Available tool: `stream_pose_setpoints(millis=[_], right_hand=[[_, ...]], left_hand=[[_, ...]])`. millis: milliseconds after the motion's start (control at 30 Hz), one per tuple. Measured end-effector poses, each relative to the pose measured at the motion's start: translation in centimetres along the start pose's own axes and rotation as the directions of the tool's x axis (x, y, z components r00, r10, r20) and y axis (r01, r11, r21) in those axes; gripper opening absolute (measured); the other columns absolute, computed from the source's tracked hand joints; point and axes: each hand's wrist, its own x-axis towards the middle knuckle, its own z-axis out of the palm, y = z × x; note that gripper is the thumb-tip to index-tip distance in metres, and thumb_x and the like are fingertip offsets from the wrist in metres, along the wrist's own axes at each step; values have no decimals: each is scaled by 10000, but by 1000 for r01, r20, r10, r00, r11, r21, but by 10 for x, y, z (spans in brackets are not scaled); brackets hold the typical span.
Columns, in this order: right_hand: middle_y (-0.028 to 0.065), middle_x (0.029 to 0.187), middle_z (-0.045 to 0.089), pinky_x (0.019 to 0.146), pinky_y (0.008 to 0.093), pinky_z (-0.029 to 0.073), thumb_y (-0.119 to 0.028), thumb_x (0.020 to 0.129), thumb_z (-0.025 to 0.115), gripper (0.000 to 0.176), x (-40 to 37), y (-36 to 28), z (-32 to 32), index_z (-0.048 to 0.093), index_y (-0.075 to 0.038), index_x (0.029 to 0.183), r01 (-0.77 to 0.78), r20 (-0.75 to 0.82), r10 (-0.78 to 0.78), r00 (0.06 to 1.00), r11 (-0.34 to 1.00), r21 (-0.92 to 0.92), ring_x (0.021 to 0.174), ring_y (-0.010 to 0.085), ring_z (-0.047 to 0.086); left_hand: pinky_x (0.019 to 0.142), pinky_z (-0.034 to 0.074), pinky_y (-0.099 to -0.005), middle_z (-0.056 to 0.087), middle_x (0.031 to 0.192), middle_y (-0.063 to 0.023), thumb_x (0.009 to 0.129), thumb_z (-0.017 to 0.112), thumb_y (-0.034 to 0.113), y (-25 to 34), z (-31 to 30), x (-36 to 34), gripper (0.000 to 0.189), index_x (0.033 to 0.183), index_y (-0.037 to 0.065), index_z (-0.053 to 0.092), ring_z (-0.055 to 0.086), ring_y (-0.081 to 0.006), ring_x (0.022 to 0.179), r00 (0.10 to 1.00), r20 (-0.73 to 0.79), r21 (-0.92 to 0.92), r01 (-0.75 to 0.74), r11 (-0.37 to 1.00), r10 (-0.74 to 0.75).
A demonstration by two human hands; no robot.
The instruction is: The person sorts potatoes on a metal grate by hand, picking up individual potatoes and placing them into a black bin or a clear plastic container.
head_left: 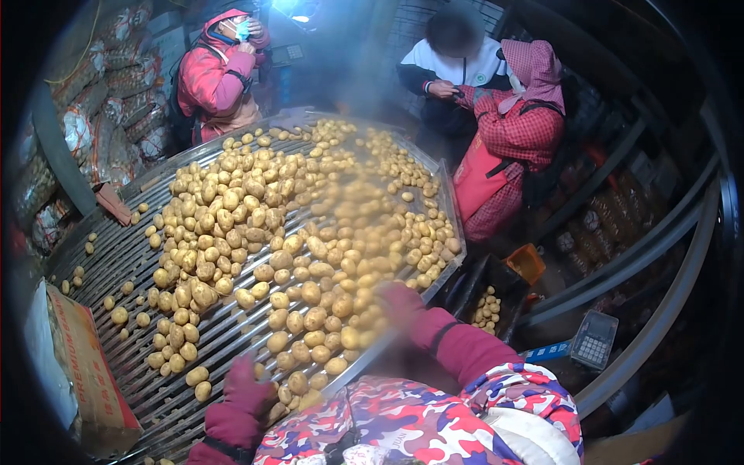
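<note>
Across table slats (108, 262) lie potatoes (225, 205), sacks (128, 108) beyond; whether left grip (246, 385) or right grip (401, 304) clenches, I cannot tell.

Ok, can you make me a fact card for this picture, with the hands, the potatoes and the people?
Left hand: beside potatoes at the near edge; grip unclear
Right hand: blurred, by potatoes at the right edge; grip unclear
Potatoes: many, loose, mostly heaped
Table: slatted, under the potatoes
Box: cardboard, at the left
Sacks: stacked, back left
Other people: one at back left, two close together at back right
</note>
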Motion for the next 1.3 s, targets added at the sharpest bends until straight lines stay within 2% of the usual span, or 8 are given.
stream_pose_setpoints(millis=[100, 133, 233, 333, 533, 733, 933, 1300], right_hand=[[146, 1202, 651, 969, 467, 492, -253, 918, 622, 309, 0, 4, 4, 665, -131, 1198, -4, -4, 4, 1000, 1000, 17, 1124, 364, 596], [145, 1209, 649, 970, 466, 493, -253, 916, 623, 312, 0, 4, 6, 662, -133, 1201, -9, 0, 9, 1000, 1000, 26, 1126, 365, 595], [145, 1217, 649, 972, 468, 493, -252, 914, 626, 310, -1, 7, 7, 659, -135, 1200, 11, -13, -11, 1000, 1000, 8, 1127, 363, 596], [143, 1222, 649, 977, 468, 490, -253, 910, 631, 311, -2, 5, 6, 659, -139, 1198, 12, 2, -12, 1000, 1000, -18, 1131, 359, 596], [136, 1221, 640, 980, 473, 481, -261, 912, 628, 328, 2, 2, 0, 640, -145, 1219, -25, 110, 32, 993, 998, -64, 1125, 356, 588], [144, 1202, 637, 969, 478, 484, -276, 919, 628, 329, 0, 12, 14, 640, -149, 1223, -3, 59, 7, 998, 997, -75, 1112, 365, 583], [154, 1199, 653, 967, 475, 495, -286, 921, 642, 322, -2, -1, -1, 666, -137, 1205, -19, -27, 20, 999, 998, 53, 1123, 377, 595], [155, 1267, 663, 1061, 456, 468, -279, 879, 701, 387, -11, 16, 26, 685, -143, 1241, -95, -90, 100, 991, 994, 55, 1203, 371, 596]], left_hand=[[947, 522, -434, 626, 1159, -173, 718, 785, 76, -83, -2, 17, 588, 1274, 58, 597, 650, -340, 1066, 836, -514, 40, -200, 979, 191], [974, 514, -414, 626, 1197, -162, 728, 770, 17, -75, -34, 14, 565, 1263, 51, 594, 642, -327, 1102, 882, -467, -120, -2, 993, -55], [954, 516, -408, 615, 1220, -180, 798, 756, 54, -189, -46, 30, 504, 1268, 34, 576, 642, -338, 1091, 635, -772, 22, 73, 997, -30], [965, 512, -419, 623, 1213, -187, 817, 752, 77, -224, -71, 36, 493, 1270, 18, 567, 643, -346, 1090, 609, -627, -255, 429, 867, -486], [999, 496, -404, 634, 1292, -199, 827, 713, 85, -221, -47, 100, 551, 1351, 4, 565, 636, -329, 1157, 755, -579, -429, 36, 902, -306], [1059, 474, -404, 615, 1325, -198, 808, 742, 114, -96, -18, 121, 676, 1452, 75, 540, 610, -323, 1218, 911, -411, -255, -92, 963, -21], [976, 513, -479, 482, 1429, -202, 774, 772, 170, -16, 15, 129, 691, 1422, 169, 530, 558, -413, 1193, 967, -199, 340, -81, 937, 156], [964, 517, -472, 353, 1566, -237, 754, 747, 116, -20, 39, 124, 792, 1489, 203, 465, 517, -401, 1271, 970, -192, 427, -51, 903, 146]])
